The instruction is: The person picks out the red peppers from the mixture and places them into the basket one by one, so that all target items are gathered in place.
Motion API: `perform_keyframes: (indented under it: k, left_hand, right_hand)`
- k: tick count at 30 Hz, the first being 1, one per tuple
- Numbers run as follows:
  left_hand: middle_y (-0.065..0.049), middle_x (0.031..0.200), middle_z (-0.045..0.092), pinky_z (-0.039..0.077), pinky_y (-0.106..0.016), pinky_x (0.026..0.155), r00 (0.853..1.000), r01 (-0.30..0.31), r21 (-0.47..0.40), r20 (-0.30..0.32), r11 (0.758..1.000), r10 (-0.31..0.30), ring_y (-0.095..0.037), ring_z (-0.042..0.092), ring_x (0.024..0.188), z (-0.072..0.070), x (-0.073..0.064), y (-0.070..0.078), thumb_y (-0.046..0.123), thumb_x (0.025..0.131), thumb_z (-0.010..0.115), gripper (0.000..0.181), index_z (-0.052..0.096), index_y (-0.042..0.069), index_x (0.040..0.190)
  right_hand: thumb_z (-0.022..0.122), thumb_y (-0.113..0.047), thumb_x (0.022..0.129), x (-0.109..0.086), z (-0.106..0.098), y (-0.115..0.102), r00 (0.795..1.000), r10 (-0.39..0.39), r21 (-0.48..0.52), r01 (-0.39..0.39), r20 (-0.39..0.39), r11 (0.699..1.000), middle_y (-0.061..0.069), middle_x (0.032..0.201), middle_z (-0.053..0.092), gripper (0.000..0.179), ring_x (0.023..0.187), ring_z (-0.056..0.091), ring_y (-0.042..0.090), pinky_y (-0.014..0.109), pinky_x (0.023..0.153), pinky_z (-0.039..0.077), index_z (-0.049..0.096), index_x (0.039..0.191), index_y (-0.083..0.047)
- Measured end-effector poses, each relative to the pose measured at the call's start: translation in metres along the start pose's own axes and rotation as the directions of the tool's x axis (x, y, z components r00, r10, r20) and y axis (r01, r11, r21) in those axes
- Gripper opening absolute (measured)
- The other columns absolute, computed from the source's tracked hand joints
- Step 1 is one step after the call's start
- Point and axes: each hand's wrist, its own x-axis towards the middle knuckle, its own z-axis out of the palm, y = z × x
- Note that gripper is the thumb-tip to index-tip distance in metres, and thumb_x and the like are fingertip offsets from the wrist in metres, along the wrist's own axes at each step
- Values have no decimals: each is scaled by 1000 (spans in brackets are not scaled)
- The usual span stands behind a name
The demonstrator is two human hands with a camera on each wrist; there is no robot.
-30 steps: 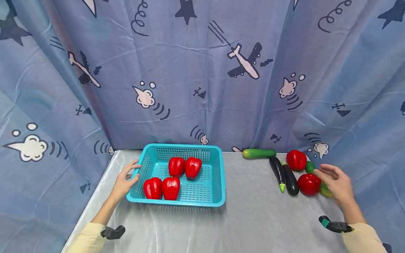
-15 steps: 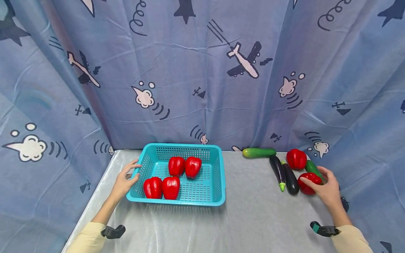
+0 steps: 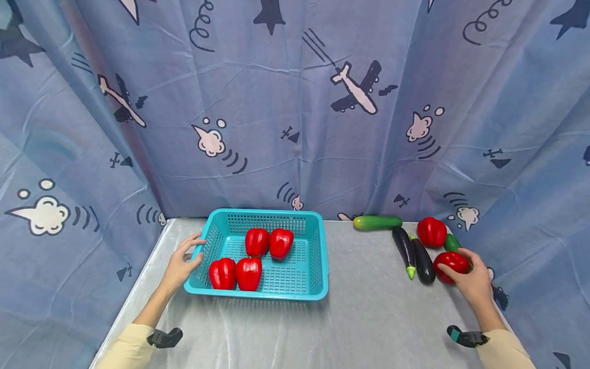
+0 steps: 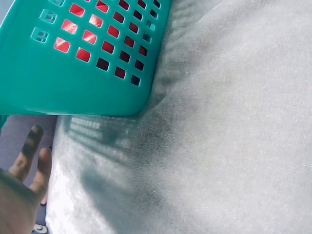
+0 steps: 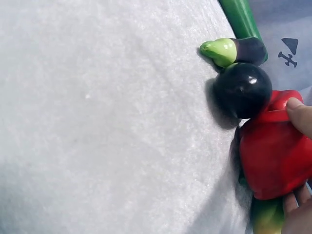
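Note:
My right hand (image 3: 475, 282) holds a red bell pepper (image 3: 450, 264) at the right of the table, its thumb on the near side. In the right wrist view the thumb lies on top of the pepper (image 5: 275, 156), with fingers under it. Two eggplants (image 3: 422, 262) lie just left of it, and a second red bell pepper (image 3: 432, 232) sits behind. A green cucumber (image 3: 452, 242) is partly hidden by the held pepper. My left hand (image 3: 177, 266) touches the left rim of a turquoise basket (image 3: 258, 295) with fairly straight fingers. Several red bell peppers (image 3: 249, 274) lie inside.
Another green cucumber (image 3: 378, 223) lies along the back edge of the table (image 3: 359, 307), near the patterned blue curtain (image 3: 276, 128). Curtain also hangs at both sides. In the left wrist view, the basket's perforated wall (image 4: 73, 83) stands beside the left hand.
My right hand has moved left and down onto the front right bell pepper and taken hold of it; the pepper has tilted slightly. The left hand and basket have stayed put.

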Motion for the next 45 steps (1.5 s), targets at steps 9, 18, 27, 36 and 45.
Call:
perform_keyframes:
  k: [9,18,27,36,45]
  left_hand:
    - [-37,144,43,45,-16,84,1000,1,-1,-2,1000,-1,-53,42,129,0,-1,2,-15,92,61,30,60,-15,122]
    - [-39,142,41,50,-23,84,1000,-7,19,14,1000,7,-56,41,127,-1,-1,5,-17,92,61,30,58,-18,122]
    - [-37,145,42,46,-13,84,1000,7,-28,-4,1000,-7,-52,42,129,1,-2,-6,-17,92,61,30,60,-16,122]
    - [-25,150,43,45,-13,86,999,40,-7,9,999,-40,-42,43,134,2,-1,-34,-6,97,64,30,63,-6,127]
    - [-24,151,42,44,-12,86,999,42,-15,16,999,-42,-41,42,133,2,0,-33,-7,97,63,31,62,-7,127]
  right_hand:
    - [75,-20,94,1,-1,1,1000,-14,-44,15,17,999,38,150,30,81,134,28,59,72,93,41,27,154,6]
    - [73,-22,96,-5,-5,0,1000,-13,8,13,-19,1000,34,150,36,75,133,35,54,69,94,43,32,154,3]
    - [71,-27,97,-7,-13,-22,999,9,28,-8,-47,1000,30,153,36,73,134,34,50,64,92,48,35,156,-2]
    - [72,-30,96,-14,-11,-50,999,-14,98,11,34,995,34,146,37,70,126,36,53,12,59,42,40,150,3]
    - [75,-36,94,-20,-1,-75,993,-32,207,7,118,978,33,150,33,73,131,32,53,13,63,46,37,143,3]
